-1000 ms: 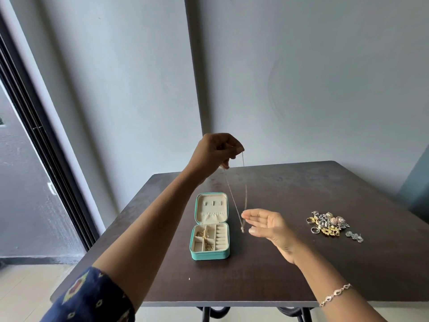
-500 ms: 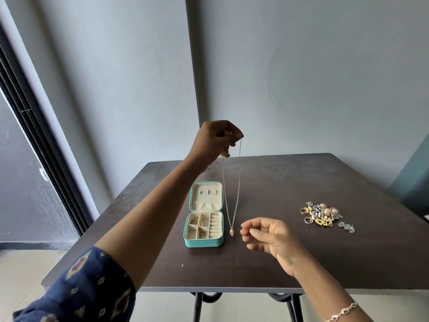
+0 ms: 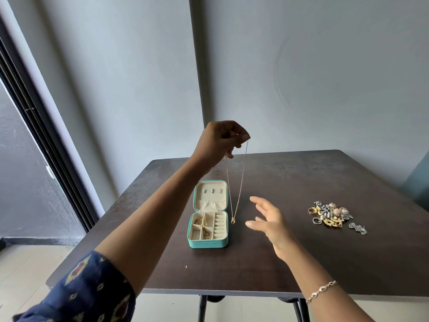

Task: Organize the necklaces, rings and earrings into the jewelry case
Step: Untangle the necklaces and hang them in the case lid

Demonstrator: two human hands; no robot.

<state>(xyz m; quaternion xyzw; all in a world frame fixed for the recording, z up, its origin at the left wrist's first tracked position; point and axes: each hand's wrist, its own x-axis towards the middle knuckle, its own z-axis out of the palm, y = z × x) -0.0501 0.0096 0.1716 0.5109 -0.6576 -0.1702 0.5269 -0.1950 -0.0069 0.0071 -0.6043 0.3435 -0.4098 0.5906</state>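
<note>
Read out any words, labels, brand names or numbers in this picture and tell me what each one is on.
None: nothing in this view can be read as text.
The teal jewelry case shows no logo or label on its lid or front wall.
The table, wall and patterned sleeve carry no writing.
The loose jewelry pile is too small to show any engraving.

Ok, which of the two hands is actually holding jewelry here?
The left hand: raised, it pinches the gold necklace, which hangs free. The right hand is open and empty.
</note>
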